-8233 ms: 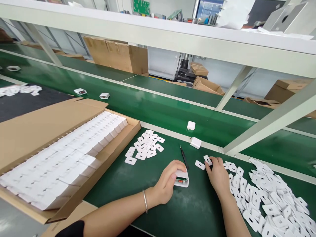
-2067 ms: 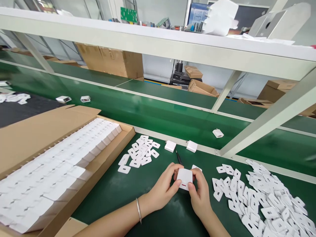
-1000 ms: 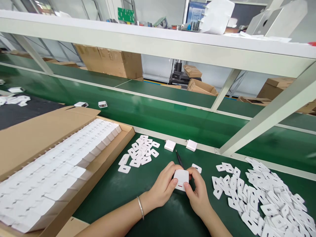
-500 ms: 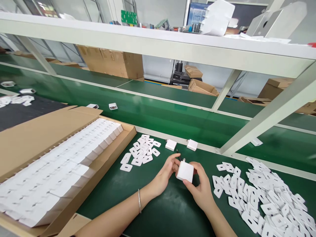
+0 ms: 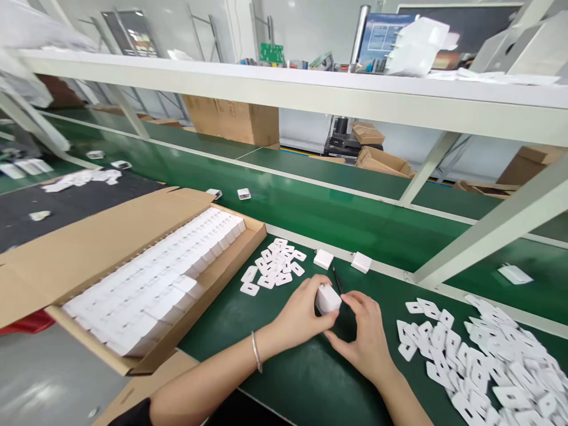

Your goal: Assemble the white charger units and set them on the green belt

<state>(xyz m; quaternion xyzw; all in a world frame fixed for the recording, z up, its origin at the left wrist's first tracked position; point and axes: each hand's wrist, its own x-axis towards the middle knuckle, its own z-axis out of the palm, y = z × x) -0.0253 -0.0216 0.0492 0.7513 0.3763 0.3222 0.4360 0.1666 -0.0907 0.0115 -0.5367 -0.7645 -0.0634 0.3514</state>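
Observation:
A white power adapter (image 5: pixel 328 299) is gripped between the thumb and fingers of my left hand (image 5: pixel 306 310), tilted above the green bench; its prongs are not visible. Close at its right side is my right hand (image 5: pixel 366 331), thumb and index finger spread apart; whether a fingertip touches the adapter I cannot tell. Just behind them lies a thin black pen-like tool (image 5: pixel 338 280). Two more white adapters, one on the left (image 5: pixel 323 259) and one on the right (image 5: pixel 361 262), rest along the bench's back edge. White slotted plates (image 5: pixel 277 263) lie in a small pile left of my hands.
A larger heap of white slotted plates (image 5: pixel 483 361) spreads over the right side. At left stands an open cardboard box (image 5: pixel 252 239) with rows of white pieces (image 5: pixel 146 296). A slanted shelf post (image 5: pixel 492 219) rises at right. Another adapter (image 5: pixel 515 274) lies beyond the back strip.
The adapter has passed from my right hand's grip into my left hand's and is turned differently. My right fingers have come off it and spread. The view has swung to the left.

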